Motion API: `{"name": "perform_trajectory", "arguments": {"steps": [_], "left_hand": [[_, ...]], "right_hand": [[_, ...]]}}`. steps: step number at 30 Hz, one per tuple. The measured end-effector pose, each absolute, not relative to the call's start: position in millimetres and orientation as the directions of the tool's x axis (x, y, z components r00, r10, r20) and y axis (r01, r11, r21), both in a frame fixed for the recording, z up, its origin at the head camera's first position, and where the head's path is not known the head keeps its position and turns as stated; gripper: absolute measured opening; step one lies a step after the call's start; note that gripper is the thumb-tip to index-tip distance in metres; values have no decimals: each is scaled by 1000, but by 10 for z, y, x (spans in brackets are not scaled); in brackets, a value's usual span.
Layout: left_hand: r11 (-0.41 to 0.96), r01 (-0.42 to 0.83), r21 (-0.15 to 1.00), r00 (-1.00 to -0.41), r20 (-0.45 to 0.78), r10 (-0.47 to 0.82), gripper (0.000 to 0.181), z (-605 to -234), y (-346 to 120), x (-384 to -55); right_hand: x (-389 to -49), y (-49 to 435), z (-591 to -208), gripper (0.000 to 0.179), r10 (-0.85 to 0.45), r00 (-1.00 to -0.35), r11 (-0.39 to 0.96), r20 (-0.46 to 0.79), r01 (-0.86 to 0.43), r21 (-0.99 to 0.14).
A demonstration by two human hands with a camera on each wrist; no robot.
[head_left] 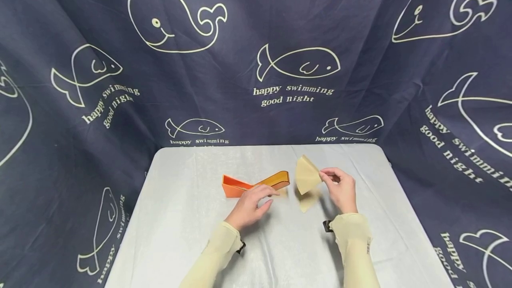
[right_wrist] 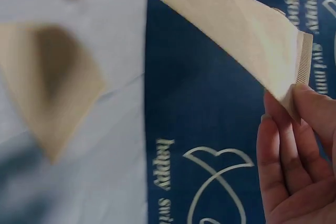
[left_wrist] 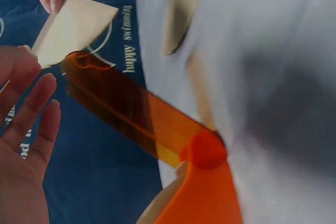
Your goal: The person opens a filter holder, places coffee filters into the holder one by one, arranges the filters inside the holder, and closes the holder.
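Note:
A tan cone-shaped coffee filter [head_left: 307, 174] hangs above the table from my right hand [head_left: 340, 189], which pinches one corner between thumb and fingertips. The crimped seam of this paper shows near the thumb in the right wrist view. A second coffee filter [right_wrist: 52, 93] lies on the cloth below, blurred. My left hand [head_left: 252, 204] hovers by an orange filter holder [head_left: 234, 188], fingers apart and loosely extended. The holder's see-through amber lid [left_wrist: 121, 103] is swung open. Tan paper [left_wrist: 163, 198] shows inside the holder. Whether the left hand touches the holder is unclear.
A white cloth covers the table [head_left: 184, 234]. Another tan piece [head_left: 282, 193] lies under the amber lid. A dark blue curtain [head_left: 296, 21] with fish and whale prints surrounds the table's back and sides.

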State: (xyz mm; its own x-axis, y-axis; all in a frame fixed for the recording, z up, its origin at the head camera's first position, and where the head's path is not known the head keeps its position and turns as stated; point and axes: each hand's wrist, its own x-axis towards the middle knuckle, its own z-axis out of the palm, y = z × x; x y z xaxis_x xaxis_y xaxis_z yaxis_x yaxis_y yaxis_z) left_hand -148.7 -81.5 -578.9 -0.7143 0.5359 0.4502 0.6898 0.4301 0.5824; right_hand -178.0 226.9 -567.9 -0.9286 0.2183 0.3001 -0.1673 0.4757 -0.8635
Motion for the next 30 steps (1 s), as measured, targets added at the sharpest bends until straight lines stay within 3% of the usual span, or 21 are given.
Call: {"name": "perform_trajectory", "arguments": {"steps": [8,14,20,30], "left_hand": [[432,621,655,-781,468,414,28,-5625,-907,-1534],[431,577,693,-816,463,347,31,-5543,-961,-1606],[380,519,766,-852,427,303,34,-5453,-927,-1651],[215,409,887,-896,345,280,37,-5279,-751,-1692]], "right_hand": [[-1704,2138,-5367,6,243,-888,417,390,-267,-869],[-1636,1966,-5093,8,179,-850,393,495,-400,-828],[-1533,1769,-4848,10,78,-820,367,566,-504,-781],[-1497,1589,-4783,13,-17,-804,361,594,-559,-746]]}}
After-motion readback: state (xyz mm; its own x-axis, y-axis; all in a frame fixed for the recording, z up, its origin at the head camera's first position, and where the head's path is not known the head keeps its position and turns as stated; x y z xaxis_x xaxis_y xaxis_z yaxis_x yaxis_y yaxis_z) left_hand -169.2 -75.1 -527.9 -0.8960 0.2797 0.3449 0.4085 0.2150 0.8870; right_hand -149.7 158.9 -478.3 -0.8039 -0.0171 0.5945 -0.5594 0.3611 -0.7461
